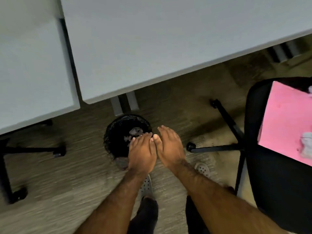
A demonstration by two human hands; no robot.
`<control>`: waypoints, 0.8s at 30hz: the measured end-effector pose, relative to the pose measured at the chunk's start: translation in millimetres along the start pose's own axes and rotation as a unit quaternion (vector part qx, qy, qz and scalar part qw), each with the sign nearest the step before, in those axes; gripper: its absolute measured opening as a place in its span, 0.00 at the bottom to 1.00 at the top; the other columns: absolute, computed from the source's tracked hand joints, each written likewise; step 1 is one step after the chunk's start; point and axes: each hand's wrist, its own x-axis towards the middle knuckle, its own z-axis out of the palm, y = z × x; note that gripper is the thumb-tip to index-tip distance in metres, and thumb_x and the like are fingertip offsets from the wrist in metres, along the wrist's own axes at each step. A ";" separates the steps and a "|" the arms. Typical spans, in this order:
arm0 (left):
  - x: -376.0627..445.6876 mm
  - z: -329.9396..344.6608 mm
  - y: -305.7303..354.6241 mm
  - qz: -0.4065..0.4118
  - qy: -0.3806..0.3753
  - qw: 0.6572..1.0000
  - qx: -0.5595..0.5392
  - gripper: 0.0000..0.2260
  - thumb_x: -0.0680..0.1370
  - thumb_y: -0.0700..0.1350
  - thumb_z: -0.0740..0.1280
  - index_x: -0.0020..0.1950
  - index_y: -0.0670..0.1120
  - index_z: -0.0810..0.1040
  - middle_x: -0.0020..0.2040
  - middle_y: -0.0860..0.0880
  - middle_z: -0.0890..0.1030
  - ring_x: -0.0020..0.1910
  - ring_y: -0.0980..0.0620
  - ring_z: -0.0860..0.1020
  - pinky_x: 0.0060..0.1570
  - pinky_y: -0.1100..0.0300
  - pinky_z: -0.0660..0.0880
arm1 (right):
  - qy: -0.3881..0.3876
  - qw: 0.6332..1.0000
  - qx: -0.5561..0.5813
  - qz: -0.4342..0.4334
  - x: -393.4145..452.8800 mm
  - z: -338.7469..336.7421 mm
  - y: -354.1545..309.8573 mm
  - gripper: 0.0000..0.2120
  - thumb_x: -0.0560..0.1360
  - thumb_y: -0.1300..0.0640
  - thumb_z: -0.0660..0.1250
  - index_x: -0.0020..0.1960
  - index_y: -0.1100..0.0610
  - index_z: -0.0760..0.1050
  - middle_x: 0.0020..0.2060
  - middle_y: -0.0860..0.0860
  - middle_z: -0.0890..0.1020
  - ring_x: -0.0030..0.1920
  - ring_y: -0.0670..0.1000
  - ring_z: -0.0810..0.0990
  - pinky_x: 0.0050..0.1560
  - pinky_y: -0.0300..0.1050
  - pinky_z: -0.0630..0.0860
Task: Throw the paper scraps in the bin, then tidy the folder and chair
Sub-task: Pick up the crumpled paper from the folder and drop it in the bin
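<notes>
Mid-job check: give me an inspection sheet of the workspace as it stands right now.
Surface: pale grey tabletops, bare where seen.
Job's things: round black bin on the carpet holds pale scraps; pink folder lies on the black chair seat, with white paper scraps on it.
Clutter: nothing seen beyond those scraps.
Grips: left hand and right hand open, empty, side by side over the bin's edge.
Cables: nothing seen.
Surroundings: wheeled black chair legs, grey carpet.
</notes>
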 end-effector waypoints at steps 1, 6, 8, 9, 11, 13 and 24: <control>-2.9 -5.6 16.9 0.012 0.000 1.000 0.000 0.21 0.82 0.48 0.48 0.67 0.45 0.74 0.67 0.47 0.76 0.68 0.50 0.71 0.72 0.50 0.58 | 0.019 1.000 0.008 0.004 -6.9 -17.6 1.9 0.24 0.81 0.45 0.52 0.70 0.58 0.68 0.71 0.55 0.70 0.72 0.55 0.65 0.72 0.53 0.60; -5.5 -25.4 105.7 0.113 -0.012 0.993 0.002 0.24 0.79 0.51 0.47 0.68 0.46 0.73 0.69 0.48 0.74 0.69 0.52 0.69 0.73 0.51 0.56 | 0.113 0.992 0.031 0.038 -37.8 -103.7 24.2 0.31 0.79 0.39 0.45 0.70 0.56 0.69 0.70 0.53 0.71 0.72 0.51 0.65 0.73 0.51 0.60; -3.2 -27.4 141.4 0.159 -0.009 0.987 -0.003 0.23 0.80 0.52 0.49 0.68 0.46 0.73 0.69 0.48 0.75 0.69 0.52 0.69 0.73 0.51 0.56 | 0.148 0.986 0.036 0.064 -51.8 -134.7 42.3 0.31 0.79 0.38 0.45 0.70 0.55 0.69 0.70 0.52 0.72 0.72 0.50 0.65 0.73 0.48 0.60; -2.2 -27.1 159.1 0.177 -0.006 0.984 -0.010 0.22 0.80 0.52 0.50 0.68 0.46 0.73 0.69 0.48 0.75 0.69 0.51 0.69 0.74 0.51 0.57 | 0.167 0.982 0.038 0.077 -59.2 -148.7 52.6 0.30 0.79 0.39 0.46 0.70 0.55 0.70 0.70 0.52 0.72 0.71 0.50 0.65 0.72 0.48 0.60; 0.7 -23.6 195.3 0.207 0.000 0.978 -0.020 0.22 0.80 0.53 0.51 0.68 0.46 0.73 0.68 0.47 0.75 0.69 0.51 0.70 0.74 0.51 0.57 | 0.202 0.972 0.042 0.109 -74.9 -175.4 75.6 0.30 0.79 0.38 0.46 0.70 0.55 0.70 0.70 0.52 0.72 0.71 0.50 0.66 0.72 0.46 0.60; 3.6 -16.7 229.2 0.237 0.005 0.971 -0.024 0.21 0.80 0.53 0.53 0.68 0.46 0.73 0.67 0.47 0.76 0.69 0.51 0.70 0.73 0.52 0.57 | 0.229 0.961 0.045 0.145 -90.6 -198.6 100.5 0.34 0.78 0.34 0.42 0.70 0.53 0.68 0.71 0.51 0.70 0.72 0.49 0.65 0.71 0.44 0.59; 30.8 60.9 360.4 0.360 -0.090 0.927 0.058 0.26 0.79 0.54 0.58 0.76 0.49 0.59 0.77 0.46 0.62 0.75 0.47 0.60 0.74 0.53 0.52 | 0.283 0.908 0.012 0.310 -135.1 -271.0 246.4 0.38 0.74 0.32 0.54 0.76 0.54 0.57 0.76 0.55 0.60 0.75 0.55 0.58 0.73 0.55 0.60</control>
